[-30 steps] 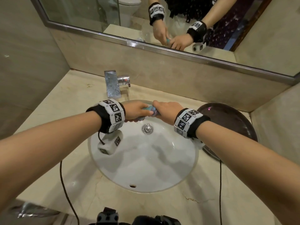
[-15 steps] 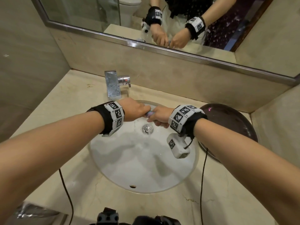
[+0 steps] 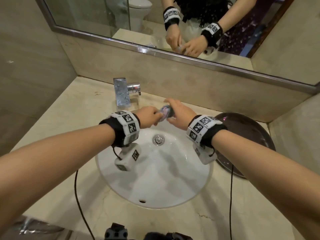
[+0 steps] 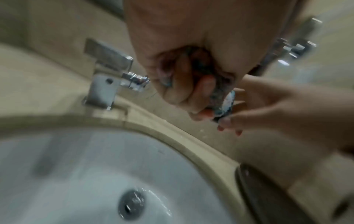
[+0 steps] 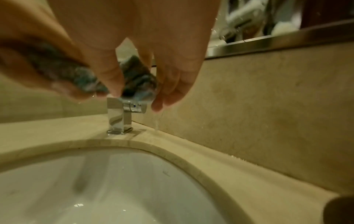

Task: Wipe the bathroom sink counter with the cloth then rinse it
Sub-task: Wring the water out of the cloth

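A small wet cloth (image 3: 165, 112), blue, grey and pink, is bunched into a twisted roll above the back rim of the white sink (image 3: 155, 172). My left hand (image 3: 150, 117) grips its left end, fingers curled round it (image 4: 193, 84). My right hand (image 3: 178, 112) holds the right end between thumb and fingers (image 5: 134, 75). Water drips from the cloth (image 5: 141, 89) onto the beige counter (image 3: 72, 115). Most of the cloth is hidden inside both hands.
A chrome square tap (image 3: 122, 91) with a side lever stands just left of the hands. A dark round tray (image 3: 245, 135) lies on the counter to the right. The mirror (image 3: 155, 23) and its ledge rise behind. Cables hang from both wrists.
Both hands have risen and moved back towards the wall with the cloth. The wrists have rotated, twisting the cloth between them.
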